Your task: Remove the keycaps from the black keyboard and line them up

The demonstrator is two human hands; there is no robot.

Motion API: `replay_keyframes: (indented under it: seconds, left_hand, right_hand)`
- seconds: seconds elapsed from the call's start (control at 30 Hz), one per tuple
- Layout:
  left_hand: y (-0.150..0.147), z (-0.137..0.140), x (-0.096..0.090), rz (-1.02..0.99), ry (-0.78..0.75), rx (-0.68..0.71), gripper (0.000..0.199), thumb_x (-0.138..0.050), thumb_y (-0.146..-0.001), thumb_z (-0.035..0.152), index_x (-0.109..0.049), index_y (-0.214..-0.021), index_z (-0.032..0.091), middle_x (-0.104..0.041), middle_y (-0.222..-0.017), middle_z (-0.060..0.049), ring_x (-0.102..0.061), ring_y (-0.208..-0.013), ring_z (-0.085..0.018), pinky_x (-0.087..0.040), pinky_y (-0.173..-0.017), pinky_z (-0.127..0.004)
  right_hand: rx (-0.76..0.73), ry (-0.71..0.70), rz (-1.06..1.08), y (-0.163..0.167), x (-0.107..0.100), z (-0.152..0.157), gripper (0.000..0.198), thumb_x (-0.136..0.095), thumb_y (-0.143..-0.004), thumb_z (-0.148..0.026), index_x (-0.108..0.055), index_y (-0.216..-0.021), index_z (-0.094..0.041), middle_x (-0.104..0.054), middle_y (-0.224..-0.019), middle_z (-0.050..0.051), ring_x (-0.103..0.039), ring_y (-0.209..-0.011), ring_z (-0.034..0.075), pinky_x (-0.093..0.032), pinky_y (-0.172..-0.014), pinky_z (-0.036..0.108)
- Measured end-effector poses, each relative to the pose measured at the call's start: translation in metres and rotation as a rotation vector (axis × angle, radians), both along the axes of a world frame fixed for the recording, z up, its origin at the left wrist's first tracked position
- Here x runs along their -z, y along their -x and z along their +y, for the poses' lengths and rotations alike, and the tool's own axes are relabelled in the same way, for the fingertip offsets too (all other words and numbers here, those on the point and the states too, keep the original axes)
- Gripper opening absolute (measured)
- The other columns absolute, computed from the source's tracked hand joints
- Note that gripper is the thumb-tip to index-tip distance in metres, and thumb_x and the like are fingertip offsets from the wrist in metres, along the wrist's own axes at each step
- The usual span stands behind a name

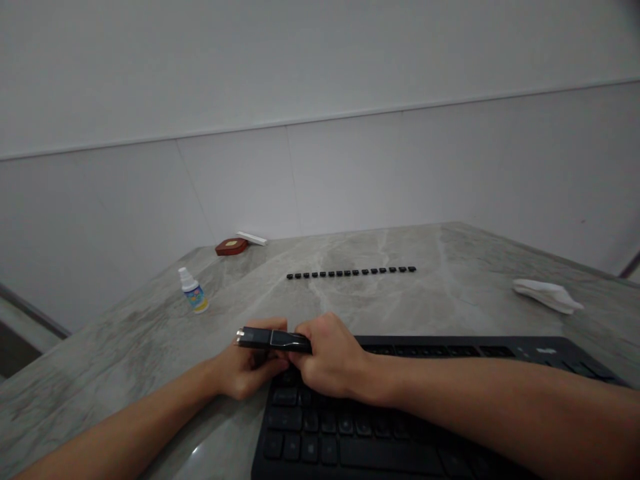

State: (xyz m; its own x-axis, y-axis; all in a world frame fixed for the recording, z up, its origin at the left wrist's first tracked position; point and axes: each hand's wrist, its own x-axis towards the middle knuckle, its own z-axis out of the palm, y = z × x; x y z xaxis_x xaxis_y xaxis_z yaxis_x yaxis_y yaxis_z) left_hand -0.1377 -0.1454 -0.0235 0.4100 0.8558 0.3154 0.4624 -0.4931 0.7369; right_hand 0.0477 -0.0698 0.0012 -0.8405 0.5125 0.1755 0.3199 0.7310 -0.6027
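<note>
Marbled tabletop (120, 360), black tool (274, 339), long axis sideways, metallic end (241, 337) leftward.

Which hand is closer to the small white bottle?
Left. The left hand is to the bottle's right and nearer the camera; the right hand, over the keyboard, is farther right.

Your right hand (327, 357) grips a black tool (273, 339) over the left end of the keyboard (385, 455), your left hand (243, 370) close beside it, with small black pieces (347, 273) in a row, a bottle (194, 291) and a cloth (547, 295) beyond.
</note>
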Motion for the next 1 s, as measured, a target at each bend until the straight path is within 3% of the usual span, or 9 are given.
replay_keyframes:
  seconds: [0.27, 0.53, 0.67, 0.87, 1.0]
  left_hand:
    - [0.000, 0.002, -0.007, 0.209, -0.173, -0.027, 0.023, -0.049, -0.090, 0.032, -0.051, -0.074, 0.015, -0.044, -0.070, -0.001, -0.042, -0.060, -0.012, -0.031, -0.054, -0.026]
    - [-0.005, 0.001, -0.009, 0.225, -0.248, 0.036, 0.037, -0.040, -0.093, 0.040, -0.054, -0.069, 0.016, -0.041, -0.067, -0.002, -0.039, -0.055, -0.013, -0.031, -0.051, -0.029]
    - [-0.005, 0.000, -0.007, 0.260, -0.257, -0.039, 0.024, -0.046, -0.092, 0.028, -0.057, -0.075, 0.015, -0.047, -0.068, -0.002, -0.045, -0.058, -0.013, -0.035, -0.052, -0.026]
    - [-0.007, 0.004, -0.008, 0.189, -0.346, -0.135, 0.018, -0.049, -0.092, 0.018, -0.066, -0.098, 0.017, -0.063, -0.085, -0.007, -0.061, -0.079, -0.018, -0.049, -0.070, -0.028]
    - [-0.007, 0.006, -0.006, 0.018, -0.249, -0.199, 0.023, -0.047, -0.095, 0.020, -0.068, -0.104, 0.019, -0.061, -0.088, -0.005, -0.057, -0.058, -0.009, -0.047, -0.052, -0.020]
  right_hand:
    - [-0.047, -0.156, 0.010, -0.001, 0.003, -0.003, 0.014, -0.057, -0.070, -0.020, -0.070, -0.069, -0.015, -0.069, -0.064, 0.007, -0.052, -0.052, 0.014, -0.028, -0.048, 0.025]
    - [-0.136, -0.373, 0.144, -0.014, 0.003, -0.002, 0.013, -0.056, -0.060, -0.020, -0.066, -0.067, -0.014, -0.064, -0.054, 0.006, -0.048, -0.046, 0.015, -0.020, -0.044, 0.026]
    - [-0.077, -0.266, 0.181, -0.015, 0.006, 0.004, 0.007, -0.056, -0.064, -0.019, -0.061, -0.061, -0.015, -0.059, -0.052, 0.003, -0.043, -0.045, 0.012, -0.021, -0.046, 0.024]
    - [0.085, 0.118, 0.390, -0.008, 0.008, 0.015, 0.022, -0.055, -0.075, -0.022, -0.049, -0.055, -0.016, -0.045, -0.052, -0.003, -0.040, -0.050, 0.009, -0.026, -0.049, 0.022]
    - [0.121, 0.149, 0.533, -0.007, 0.007, 0.017, 0.026, -0.055, -0.077, -0.026, -0.044, -0.055, -0.017, -0.040, -0.053, -0.004, -0.037, -0.052, 0.010, -0.027, -0.050, 0.023]
